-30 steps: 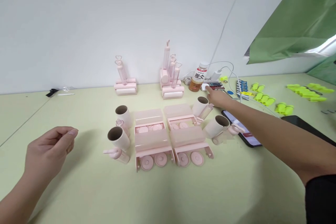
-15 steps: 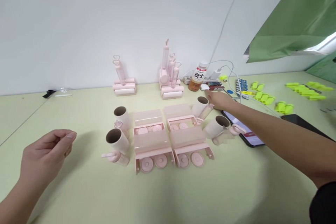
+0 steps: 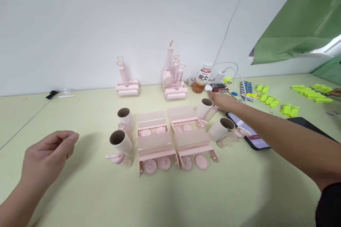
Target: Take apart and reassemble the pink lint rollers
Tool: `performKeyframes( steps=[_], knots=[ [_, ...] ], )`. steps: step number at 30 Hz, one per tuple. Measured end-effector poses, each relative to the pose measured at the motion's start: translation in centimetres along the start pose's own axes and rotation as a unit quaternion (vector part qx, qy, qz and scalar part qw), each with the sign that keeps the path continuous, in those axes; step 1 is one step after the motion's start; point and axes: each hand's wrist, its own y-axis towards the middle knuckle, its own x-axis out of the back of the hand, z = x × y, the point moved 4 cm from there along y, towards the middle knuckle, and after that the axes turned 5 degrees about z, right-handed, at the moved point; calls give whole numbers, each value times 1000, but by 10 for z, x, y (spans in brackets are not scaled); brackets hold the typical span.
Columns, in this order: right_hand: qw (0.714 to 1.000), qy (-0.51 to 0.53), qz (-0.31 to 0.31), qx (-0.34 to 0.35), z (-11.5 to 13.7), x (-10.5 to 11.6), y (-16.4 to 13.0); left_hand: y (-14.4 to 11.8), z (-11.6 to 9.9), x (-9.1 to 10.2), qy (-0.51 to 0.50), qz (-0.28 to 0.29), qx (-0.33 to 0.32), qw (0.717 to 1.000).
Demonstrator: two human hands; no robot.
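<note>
Fingers of the left hand are loosely curled, thumb near the forefinger, holding nothing and hovering over the counter near its left edge. Outstretched toward the back edge, the right hand has its fingers extended and nearly flat; the tips reach a small dark box just beside a bottle, though whether they touch it I cannot tell. Mid-counter lie four pink cases in two rows, flanked by four paper rolls, two on each side. Two clusters of pink roller handles stand by the back edge. One phone lies under the right forearm.
</note>
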Motion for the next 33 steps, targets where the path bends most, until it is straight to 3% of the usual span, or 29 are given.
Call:
performKeyframes(
  steps=[28, 33],
  knots=[
    [997, 11, -44, -57, -1, 0, 9, 8, 10, -4, 24, 48, -15, 998],
    [995, -7, -82, -65, -6, 12, 8, 5, 8, -5, 24, 41, -13, 999]
  ],
)
